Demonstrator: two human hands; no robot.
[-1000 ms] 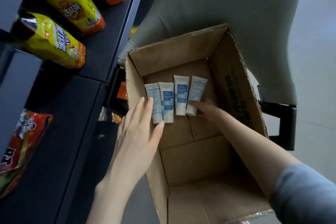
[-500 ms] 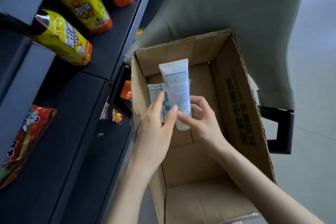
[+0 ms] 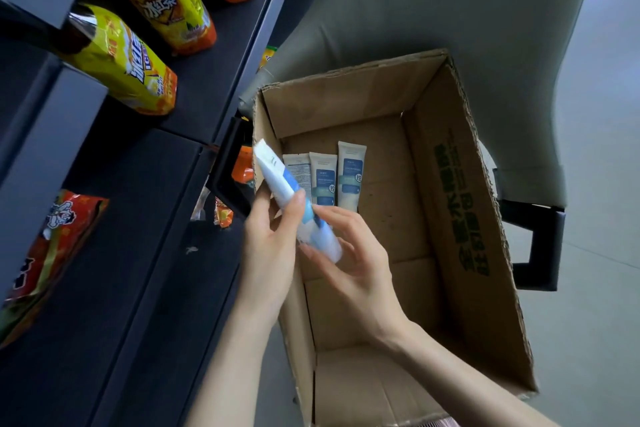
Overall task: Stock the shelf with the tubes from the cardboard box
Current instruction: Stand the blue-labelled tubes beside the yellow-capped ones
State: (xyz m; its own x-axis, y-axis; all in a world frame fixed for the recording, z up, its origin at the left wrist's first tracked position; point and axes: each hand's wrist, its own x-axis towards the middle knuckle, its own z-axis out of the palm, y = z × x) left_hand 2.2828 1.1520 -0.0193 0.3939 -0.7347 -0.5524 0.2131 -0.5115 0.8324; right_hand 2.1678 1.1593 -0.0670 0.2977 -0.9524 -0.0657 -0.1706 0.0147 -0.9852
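Observation:
An open cardboard box point(image 3: 460, 204) sits on a grey chair beside a dark shelf point(image 3: 145, 204). Three white-and-blue tubes point(image 3: 349, 177) lie side by side on the box floor at its far end. A fourth tube point(image 3: 280, 177) is lifted above the box's left wall, tilted with its crimped end up and to the left. My left hand point(image 3: 273, 246) grips this tube around its middle with thumb and fingers. My right hand point(image 3: 356, 270) pinches the tube's lower cap end with its fingertips.
Yellow drink bottles point(image 3: 128, 62) lie on the upper shelf level, and a red snack bag point(image 3: 52, 253) on the level below. Small packets point(image 3: 221, 215) show on a lower shelf. The grey chair point(image 3: 450, 3) with a black armrest point(image 3: 540, 246) holds the box.
My right hand took one tube out of the row in the box and raised it. My left hand closed round it, and the tube has tilted over toward the shelf.

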